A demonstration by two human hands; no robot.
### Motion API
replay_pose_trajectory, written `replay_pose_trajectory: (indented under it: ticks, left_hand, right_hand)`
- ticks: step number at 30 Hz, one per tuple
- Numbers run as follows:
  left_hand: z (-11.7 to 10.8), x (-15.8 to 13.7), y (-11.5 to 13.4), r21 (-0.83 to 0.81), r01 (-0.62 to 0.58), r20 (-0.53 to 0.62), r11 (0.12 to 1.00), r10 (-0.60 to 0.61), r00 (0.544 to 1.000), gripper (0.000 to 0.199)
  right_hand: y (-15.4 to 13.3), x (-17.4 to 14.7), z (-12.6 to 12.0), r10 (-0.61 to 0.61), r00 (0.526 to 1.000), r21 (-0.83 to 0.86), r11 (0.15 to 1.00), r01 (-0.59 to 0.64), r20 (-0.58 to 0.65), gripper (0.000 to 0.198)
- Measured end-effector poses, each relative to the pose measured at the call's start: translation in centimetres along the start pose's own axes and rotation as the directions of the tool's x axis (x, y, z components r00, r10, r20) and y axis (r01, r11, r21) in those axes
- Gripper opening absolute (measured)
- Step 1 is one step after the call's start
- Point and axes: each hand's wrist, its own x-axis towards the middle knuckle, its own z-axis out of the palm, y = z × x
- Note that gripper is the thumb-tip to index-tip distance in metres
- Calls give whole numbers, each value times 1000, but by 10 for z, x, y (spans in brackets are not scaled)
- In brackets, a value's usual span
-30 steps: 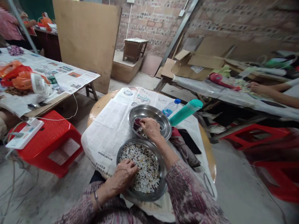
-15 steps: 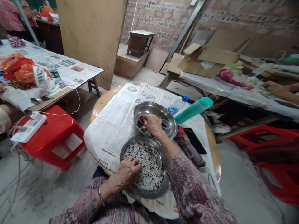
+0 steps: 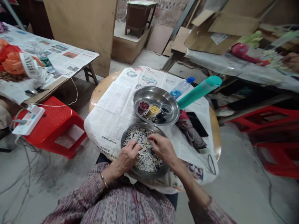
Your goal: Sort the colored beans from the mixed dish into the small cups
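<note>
Looks only partly separated by colour, with red, yellow and black beans (image 3: 154, 109) already in cups (image 3: 153, 114) inside the far bowl (image 3: 154, 95), but many mixed grains (image 3: 145, 161) remaining in the near bowl (image 3: 161, 173) under left hand (image 3: 127, 157) and right hand (image 3: 164, 150), half-curled, whether pinching anything impossible to tell.

soft, greyish light is falling over the newspaper (image 3: 107, 109), while shadow is pooling beneath the right-hand table (image 3: 210, 64). the upper steel basin (image 3: 155, 93) is glinting, the round table (image 3: 217, 138) is shining along its varnished edge, and the red stool (image 3: 277, 158) at lower right is blurring.
</note>
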Motion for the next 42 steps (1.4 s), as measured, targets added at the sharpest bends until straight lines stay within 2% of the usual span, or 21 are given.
replay_pose_trajectory:
  ticks: [2, 4, 6, 8, 10, 14, 16, 18, 20, 22, 25, 30, 33, 34, 36, 39, 42]
  left_hand:
    - [0, 0, 0, -56, 1, -53, 998, -4, 999, 27]
    - [0, 0, 0, -94, -3, -74, 996, -4, 997, 30]
    - [-1, 0, 0, -106, -6, -79, 994, -2, 997, 33]
    - [0, 0, -1, -94, -12, -86, 996, 4, 996, 34]
    - [0, 1, -2, -69, -26, -95, 997, 20, 995, 33]
    - [1, 3, -3, -36, -31, -73, 999, 29, 997, 32]
    - [1, 3, -3, -31, -25, -57, 999, 23, 998, 31]
    - [1, 3, -3, -27, -25, -59, 999, 23, 998, 33]
    - [1, 3, -4, -20, -24, -76, 999, 23, 997, 35]
    - [1, 3, -4, -11, -22, -94, 1000, 20, 995, 37]
    - [1, 2, -4, -3, -34, -119, 999, 33, 992, 36]
    - [1, 2, -4, -19, -53, -113, 998, 50, 992, 36]
    - [1, 3, -5, -17, -56, -109, 998, 54, 993, 37]
    - [1, 3, -5, -17, -54, -106, 998, 52, 993, 37]
    - [1, 2, -5, -15, -48, -93, 999, 46, 995, 36]
    - [2, 2, -6, -13, -33, -68, 999, 32, 997, 35]
    - [3, 1, -8, -8, -39, -82, 999, 38, 996, 37]
  right_hand:
    - [-6, -33, 17, -79, 986, 28, 997, 76, 145, 19]
    - [-13, -53, 35, -175, 949, 39, 985, 171, 264, 20]
    - [-16, -58, 49, -249, 921, 28, 967, 252, 301, 20]
    - [-13, -52, 54, -261, 931, -20, 961, 275, 254, 21]
    - [-3, -38, 52, -216, 964, -86, 969, 232, 158, 23]
    - [18, -8, 38, -34, 999, -191, 981, 26, -39, 23]
    - [19, 1, 35, 63, 993, -231, 969, -83, -96, 23]
    - [14, 4, 37, 100, 989, -246, 961, -125, -111, 23]
    - [4, 0, 41, 54, 996, -225, 972, -67, -65, 24]
    - [-5, -9, 44, -35, 998, -166, 985, 42, 49, 21]
    - [-14, -27, 39, -126, 967, -79, 986, 147, 223, 13]
    - [-21, -51, 19, -180, 926, -67, 975, 213, 331, 13]
    - [-19, -53, 18, -239, 885, -69, 955, 288, 399, 10]
    - [-15, -51, 19, -238, 890, -88, 952, 293, 390, 11]
    - [-5, -45, 22, -184, 934, -163, 957, 241, 305, 15]
    - [16, -34, 24, -4, 996, -284, 958, 28, 84, 21]
    - [25, -22, 25, 162, 984, -334, 925, -179, -77, 22]
